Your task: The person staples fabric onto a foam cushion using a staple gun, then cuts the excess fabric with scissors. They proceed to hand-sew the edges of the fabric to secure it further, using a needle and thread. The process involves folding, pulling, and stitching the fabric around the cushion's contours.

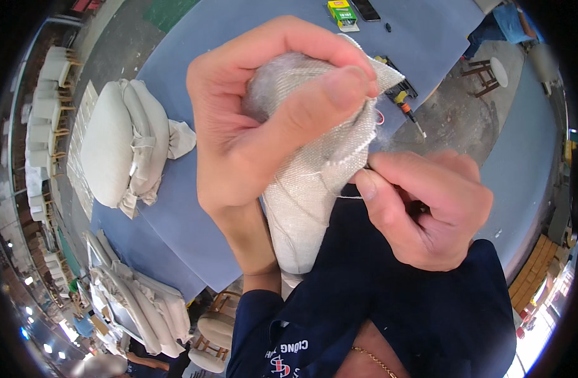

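A beige woven fabric piece, padded with grey-white fluffy stuffing, is held up in front of my chest. My left hand curls around its top, thumb and forefinger pinching the fabric's folded edge. Loose threads lie across the cloth, and a frayed seam runs along its right side. At that side, my right hand is closed in a pinch close against the edge. A small dark bit shows between its fingertips, too little to name. Near them a pale thread stretches out from the fabric.
Beige cushions are stacked on the blue-grey table at left; more padded pieces lean below. A yellow-black tool, a green box and a phone lie beyond my hands. A stool and another person are far right.
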`<state>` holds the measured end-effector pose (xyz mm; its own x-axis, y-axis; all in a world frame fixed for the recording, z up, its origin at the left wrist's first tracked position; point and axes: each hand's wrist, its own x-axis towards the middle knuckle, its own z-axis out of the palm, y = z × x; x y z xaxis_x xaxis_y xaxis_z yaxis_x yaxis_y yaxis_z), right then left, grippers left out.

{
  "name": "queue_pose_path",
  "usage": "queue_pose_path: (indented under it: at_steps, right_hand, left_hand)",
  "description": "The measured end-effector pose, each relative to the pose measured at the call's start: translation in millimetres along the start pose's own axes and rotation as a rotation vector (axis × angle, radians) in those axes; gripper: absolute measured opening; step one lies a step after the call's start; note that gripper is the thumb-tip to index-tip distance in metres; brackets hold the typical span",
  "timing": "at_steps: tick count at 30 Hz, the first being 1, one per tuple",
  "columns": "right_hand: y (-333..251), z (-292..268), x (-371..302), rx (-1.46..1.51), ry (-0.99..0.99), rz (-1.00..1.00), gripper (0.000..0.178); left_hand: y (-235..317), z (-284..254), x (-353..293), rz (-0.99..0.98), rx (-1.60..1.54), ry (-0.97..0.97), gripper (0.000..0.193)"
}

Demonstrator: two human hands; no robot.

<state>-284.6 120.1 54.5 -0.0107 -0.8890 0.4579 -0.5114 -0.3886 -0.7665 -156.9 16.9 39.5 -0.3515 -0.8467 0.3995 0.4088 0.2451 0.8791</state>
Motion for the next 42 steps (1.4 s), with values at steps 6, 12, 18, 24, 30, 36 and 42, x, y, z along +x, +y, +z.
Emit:
queue_pose_path:
  at_steps: [6,12,18,24,30,36,42]
  right_hand:
    - [15.1,-13.6,-12.8,-0.075,-0.092,-0.099,0.007]
    - [32.3,-3.5,-20.6,-0.033,0.014,-0.248,0.011]
    - [30.1,-1.1,-11.6,-0.117,0.015,-0.323,0.013]
    - [19.8,6.7,-11.4,-0.122,0.080,-0.252,0.011]
    - [-5.3,4.1,-4.6,-0.046,0.038,-0.051,0.009]
    - [-8.2,1.2,1.1,-0.083,-0.053,-0.048,0.008]
    - [5.2,-6.6,-0.2,-0.089,-0.164,-0.164,0.010]
  left_hand:
    - [5.5,-7.7,5.7,0.036,0.060,-0.045,0.026]
    - [-3.6,-11.7,9.9,0.058,-0.012,-0.164,0.026]
    - [-8.8,-27.6,16.1,0.113,0.040,-0.342,0.026]
    - [-7.7,-25.3,13.9,0.055,0.013,-0.285,0.029]
    - [-18.6,-15.4,3.5,0.127,-0.098,-0.147,0.030]
    - [-13.4,-6.1,-1.6,0.179,0.024,0.008,0.033]
    - [4.4,-43.5,10.2,0.146,0.120,-0.263,0.032]
